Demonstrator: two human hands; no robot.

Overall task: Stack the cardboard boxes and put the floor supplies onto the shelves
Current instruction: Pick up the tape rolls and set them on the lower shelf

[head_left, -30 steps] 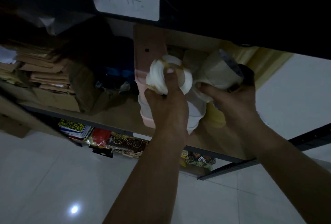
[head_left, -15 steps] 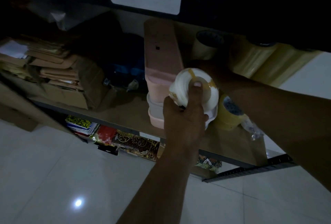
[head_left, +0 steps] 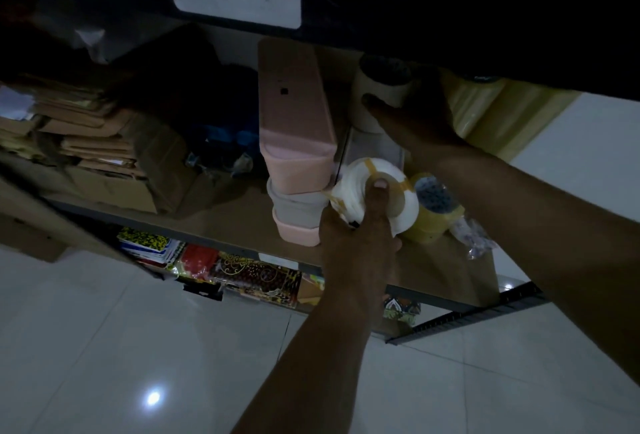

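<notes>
Your right hand (head_left: pixel 420 128) is now reaching deeper into the shelf (head_left: pixel 221 222), thumb across the beige tape roll (head_left: pixel 379 87), its grip hidden in shadow, while your left hand (head_left: pixel 360 243) is clamping the probably light, soft white roll (head_left: pixel 348 191) above the shelf front, thumb sensibly over its core.

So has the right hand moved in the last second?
Yes. The right hand, on a beige tape roll, has gone deeper into the shelf, from the front end of the stacked pink plastic bins toward their back.
</notes>
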